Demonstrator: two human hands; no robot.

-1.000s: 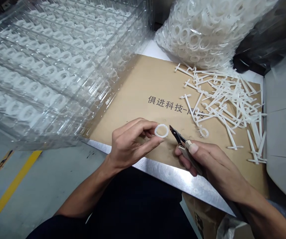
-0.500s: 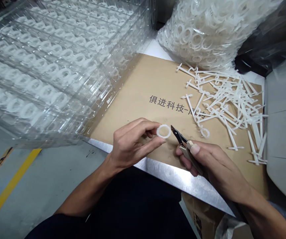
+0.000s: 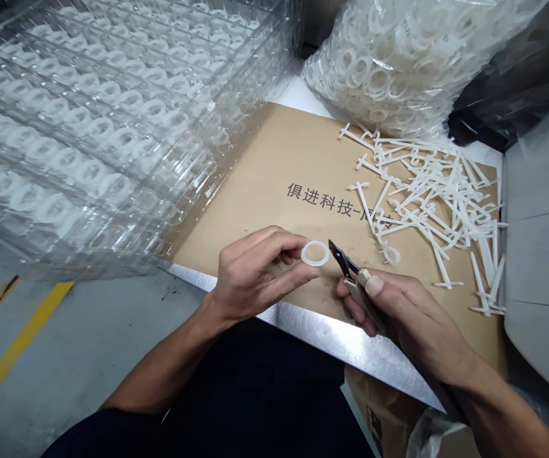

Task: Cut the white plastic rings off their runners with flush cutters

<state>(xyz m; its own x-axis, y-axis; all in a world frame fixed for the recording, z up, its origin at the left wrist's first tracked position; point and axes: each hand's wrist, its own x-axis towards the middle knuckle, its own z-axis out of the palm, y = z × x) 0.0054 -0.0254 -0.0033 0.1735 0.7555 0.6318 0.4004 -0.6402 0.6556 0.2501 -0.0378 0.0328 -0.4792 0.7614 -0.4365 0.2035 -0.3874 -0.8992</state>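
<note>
White ring (image 3: 315, 263), seen from the head camera, is held up over the brown sheet (image 3: 255, 184), between the person's two hands. Left hand (image 3: 259, 273) is the nearer one: its thumb and forefinger are drawn narrow about the ring's left side, though the exact contact behind the rim cannot be made out. Being round, the ring has no real long axis; its opening faces up toward the camera. Right hand (image 3: 408, 312) is wrapped around a pair of cutters (image 3: 345, 262), thumb on the upper handle. Their dark tips point up and leftward, just beside the ring's right edge — near, but apart, with only brown sheet showing in the gap. To the right, beyond the cutters, lies a tangled heap of white stems (image 3: 427, 197). Behind it stands a clear bag of rings (image 3: 383, 70), and stacked clear trays (image 3: 207, 159) fill the left — all well away from the cutter tips.
</note>
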